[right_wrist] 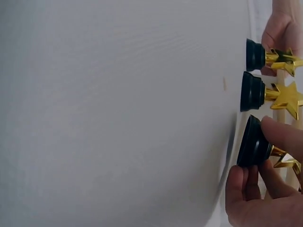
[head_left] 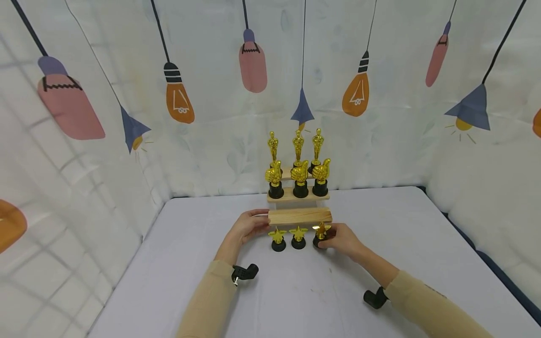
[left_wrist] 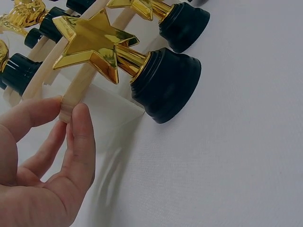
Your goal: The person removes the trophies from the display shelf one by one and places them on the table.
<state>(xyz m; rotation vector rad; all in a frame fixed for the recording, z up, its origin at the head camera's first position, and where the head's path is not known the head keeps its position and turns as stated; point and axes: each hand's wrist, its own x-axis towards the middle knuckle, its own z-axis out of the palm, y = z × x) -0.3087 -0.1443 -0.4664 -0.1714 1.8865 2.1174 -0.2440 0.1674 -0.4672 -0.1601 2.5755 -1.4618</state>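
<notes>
A stepped wooden stand (head_left: 299, 217) is at the middle back of the table. Three gold star trophies on black bases are lined up before its lowest plank: a left star trophy (head_left: 278, 240), a middle star trophy (head_left: 298, 238) and a right star trophy (head_left: 321, 230). My right hand (head_left: 344, 240) holds the right one by its black base (right_wrist: 252, 142), which looks slightly tilted in the right wrist view. My left hand (head_left: 248, 225) pinches the left end of the plank (left_wrist: 71, 101) between thumb and fingers.
On the stand's middle step are three gold thumbs-up trophies (head_left: 300, 176). Behind them, three gold figure statuettes (head_left: 297, 145) occupy the top step. White cloth covers the table (head_left: 190, 263). A curtain (head_left: 211, 155) with printed lamps hangs behind.
</notes>
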